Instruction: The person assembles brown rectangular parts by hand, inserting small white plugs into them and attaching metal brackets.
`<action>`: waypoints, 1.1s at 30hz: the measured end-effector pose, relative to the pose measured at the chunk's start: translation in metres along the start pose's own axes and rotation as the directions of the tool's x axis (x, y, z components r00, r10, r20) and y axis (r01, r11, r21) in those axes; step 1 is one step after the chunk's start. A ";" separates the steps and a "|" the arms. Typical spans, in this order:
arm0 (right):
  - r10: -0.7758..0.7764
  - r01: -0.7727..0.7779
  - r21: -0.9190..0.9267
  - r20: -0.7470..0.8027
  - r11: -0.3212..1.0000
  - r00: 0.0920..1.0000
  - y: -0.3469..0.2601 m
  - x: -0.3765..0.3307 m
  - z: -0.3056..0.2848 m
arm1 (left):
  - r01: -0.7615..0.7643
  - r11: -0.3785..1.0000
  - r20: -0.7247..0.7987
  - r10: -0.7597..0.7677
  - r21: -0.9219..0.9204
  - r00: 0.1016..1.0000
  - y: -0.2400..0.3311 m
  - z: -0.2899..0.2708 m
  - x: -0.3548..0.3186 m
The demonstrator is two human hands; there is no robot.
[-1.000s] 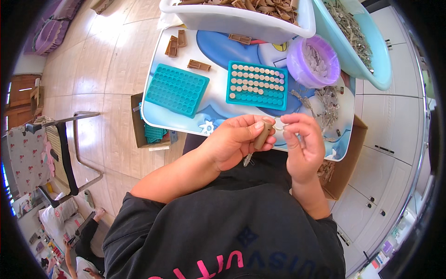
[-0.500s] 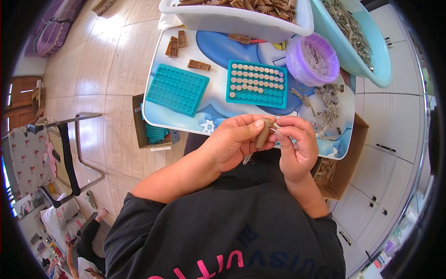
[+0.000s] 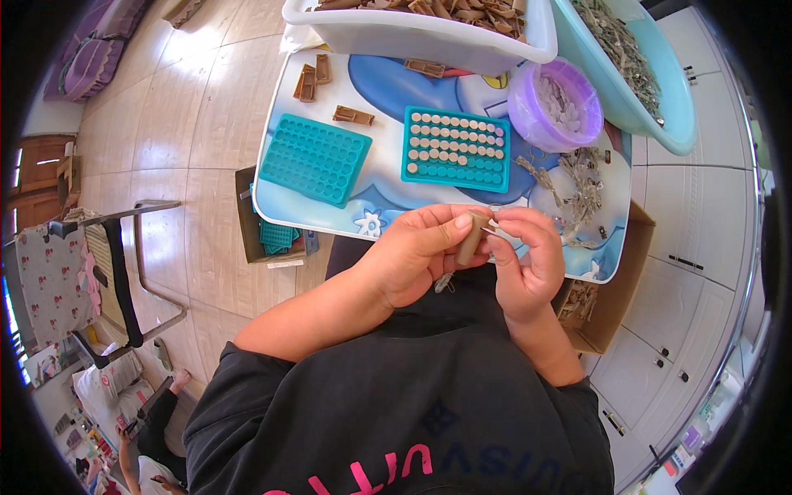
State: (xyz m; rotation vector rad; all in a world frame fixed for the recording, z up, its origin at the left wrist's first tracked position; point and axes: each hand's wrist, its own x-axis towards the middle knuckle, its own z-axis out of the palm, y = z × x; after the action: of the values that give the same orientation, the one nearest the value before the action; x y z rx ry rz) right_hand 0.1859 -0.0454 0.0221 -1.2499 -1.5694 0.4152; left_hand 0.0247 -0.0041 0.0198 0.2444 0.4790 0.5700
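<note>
Near the front edge of the table, my left hand (image 3: 412,252) is closed around a brown tube-shaped plastic part (image 3: 469,244), held roughly upright and slightly tilted. My right hand (image 3: 530,260) is pinched at the upper right side of that part. Between its thumb and fingers is a thin, pale, wire-like piece, mostly hidden. A small grey strand (image 3: 445,284) hangs below my left hand. Just beyond my hands lies a teal tray (image 3: 412,175) with several rows of pale round pieces in its holes. To its left is another teal tray (image 3: 313,161) with bare holes.
A white tub (image 3: 421,40) of brown parts stands at the back, beside a light-blue basin (image 3: 681,99) of tangled wire pieces. A purple tub (image 3: 517,107) holds small pale pieces. Loose wires (image 3: 582,186) lie at right; brown parts (image 3: 353,115) lie at left. Cardboard boxes (image 3: 631,264) flank the table.
The brown part has turned slightly more upright in my left hand. My right fingers have shifted a little against it. The trays and tubs have stayed put.
</note>
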 end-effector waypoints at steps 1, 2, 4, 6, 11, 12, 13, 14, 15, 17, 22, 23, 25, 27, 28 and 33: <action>-0.013 0.013 -0.005 -0.016 1.000 1.000 0.001 -0.001 -0.001 | 0.011 1.000 -0.027 -0.010 0.014 1.000 0.001 0.002 -0.001; -0.014 0.014 -0.005 -0.015 1.000 1.000 0.000 0.000 -0.001 | 0.010 1.000 -0.027 -0.010 0.014 1.000 0.001 0.001 -0.001; -0.064 0.066 -0.065 0.031 0.996 0.997 -0.001 0.002 -0.002 | -0.003 1.000 -0.035 0.004 0.021 0.999 0.000 0.000 -0.001; -0.079 0.080 -0.080 0.019 0.994 0.997 -0.002 0.003 0.000 | -0.005 1.000 -0.032 0.005 0.010 0.999 -0.001 0.000 -0.001; -0.126 0.129 -0.108 0.037 0.986 0.991 -0.002 0.004 0.002 | 0.002 0.999 -0.024 -0.001 0.043 1.000 0.000 0.002 -0.002; -0.127 0.129 -0.109 0.024 0.986 0.992 -0.002 0.004 0.003 | 0.004 0.998 -0.028 -0.003 0.060 1.000 0.000 0.003 -0.002; -0.127 0.128 -0.111 0.013 0.986 0.992 -0.002 0.004 0.004 | -0.011 0.998 -0.022 0.012 0.063 1.000 -0.001 0.003 -0.001; -0.127 0.128 -0.111 0.013 0.986 0.992 -0.003 0.005 0.005 | -0.026 0.997 -0.016 0.027 0.067 1.000 -0.002 0.003 -0.001; -0.135 0.135 -0.114 0.015 0.984 0.991 -0.003 0.006 0.005 | -0.018 0.997 -0.032 0.020 0.079 0.999 -0.001 0.003 -0.001; -0.141 0.142 -0.118 0.014 0.983 0.990 -0.003 0.007 0.005 | -0.011 0.995 -0.069 0.018 0.102 0.997 0.001 0.007 -0.003; -0.118 0.121 -0.107 0.030 0.987 0.993 0.001 0.008 0.007 | -0.032 0.986 -0.071 0.044 0.163 0.996 0.001 0.004 -0.003; -0.118 0.121 -0.106 0.031 0.987 0.992 0.002 0.007 0.007 | -0.034 0.984 -0.078 0.048 0.172 0.996 0.001 0.004 -0.003; -0.104 0.103 -0.058 -0.017 0.993 0.994 0.003 0.006 0.009 | -0.038 0.985 -0.085 0.053 0.165 0.995 0.001 0.007 -0.003; -0.131 0.130 -0.079 -0.008 0.988 0.991 0.003 0.005 0.008 | -0.044 0.986 -0.092 0.059 0.159 0.994 0.000 0.007 -0.002; -0.155 0.154 -0.101 0.002 0.983 0.988 0.003 0.005 0.007 | -0.069 0.976 -0.091 0.089 0.206 0.992 -0.002 0.006 -0.001; 0.004 -0.004 -0.003 0.035 1.000 0.999 0.007 -0.001 0.007 | -0.093 0.962 -0.100 0.122 0.257 0.987 -0.005 0.001 -0.002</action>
State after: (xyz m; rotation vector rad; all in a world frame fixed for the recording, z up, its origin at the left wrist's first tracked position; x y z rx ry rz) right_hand 0.1835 -0.0418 0.0135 -1.2542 -1.5979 0.4396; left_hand 0.0262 -0.0088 0.0197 0.4845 0.6541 0.6315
